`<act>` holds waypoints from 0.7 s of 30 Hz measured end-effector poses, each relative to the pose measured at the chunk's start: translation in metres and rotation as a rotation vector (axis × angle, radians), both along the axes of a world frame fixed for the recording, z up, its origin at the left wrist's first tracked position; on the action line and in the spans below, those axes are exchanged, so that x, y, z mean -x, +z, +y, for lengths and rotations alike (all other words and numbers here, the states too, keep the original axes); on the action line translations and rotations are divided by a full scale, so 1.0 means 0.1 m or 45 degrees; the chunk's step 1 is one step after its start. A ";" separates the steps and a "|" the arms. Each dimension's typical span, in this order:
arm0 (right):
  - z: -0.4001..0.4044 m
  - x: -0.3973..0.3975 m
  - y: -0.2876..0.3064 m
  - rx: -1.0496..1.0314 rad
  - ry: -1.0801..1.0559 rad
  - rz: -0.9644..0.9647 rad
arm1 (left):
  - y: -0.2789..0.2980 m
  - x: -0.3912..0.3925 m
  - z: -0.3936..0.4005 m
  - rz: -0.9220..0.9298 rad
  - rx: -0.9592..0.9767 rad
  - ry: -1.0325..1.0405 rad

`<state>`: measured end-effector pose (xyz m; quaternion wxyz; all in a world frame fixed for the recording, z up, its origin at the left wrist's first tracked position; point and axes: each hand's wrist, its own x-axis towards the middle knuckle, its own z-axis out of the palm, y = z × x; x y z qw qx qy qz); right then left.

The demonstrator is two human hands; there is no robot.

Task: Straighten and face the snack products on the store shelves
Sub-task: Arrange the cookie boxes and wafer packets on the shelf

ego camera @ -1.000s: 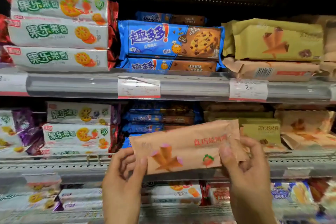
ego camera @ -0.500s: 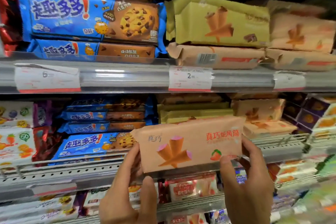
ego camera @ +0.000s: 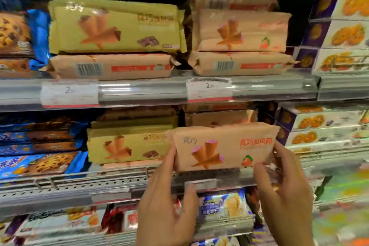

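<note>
A pink strawberry cone-snack pack (ego camera: pixel 223 149) stands face-forward at the front of the middle shelf (ego camera: pixel 119 183), in front of a stack of similar pink packs (ego camera: pixel 217 118). My left hand (ego camera: pixel 165 203) holds its left end with fingers behind and thumb low. My right hand (ego camera: pixel 283 191) grips its right end. A yellow chocolate cone pack (ego camera: pixel 127 146) stands just to its left.
On the upper shelf (ego camera: pixel 143 91) lie a yellow cone pack (ego camera: pixel 113 26) over a pink one, and more pink packs (ego camera: pixel 239 30) to the right. Blue cookie packs (ego camera: pixel 38 163) fill the left, white boxes (ego camera: pixel 339 34) the right. Further snacks sit below.
My view has swung right along the shelves. Both hands carried the pink pack right and up, and it now stands at the middle shelf's front before the pink stack.
</note>
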<state>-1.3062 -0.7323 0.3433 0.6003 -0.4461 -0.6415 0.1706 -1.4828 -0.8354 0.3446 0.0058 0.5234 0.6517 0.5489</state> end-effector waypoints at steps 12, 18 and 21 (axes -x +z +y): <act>0.96 -0.23 -0.03 -0.037 -0.028 -0.419 | -0.06 -0.17 0.96 0.393 0.302 0.077; 1.07 -0.19 -0.28 -0.084 -0.029 -0.623 | -0.20 -0.24 1.09 0.691 0.444 0.210; 1.17 -0.17 -0.31 -0.090 -0.070 -0.638 | -0.23 -0.27 1.13 0.764 0.498 0.250</act>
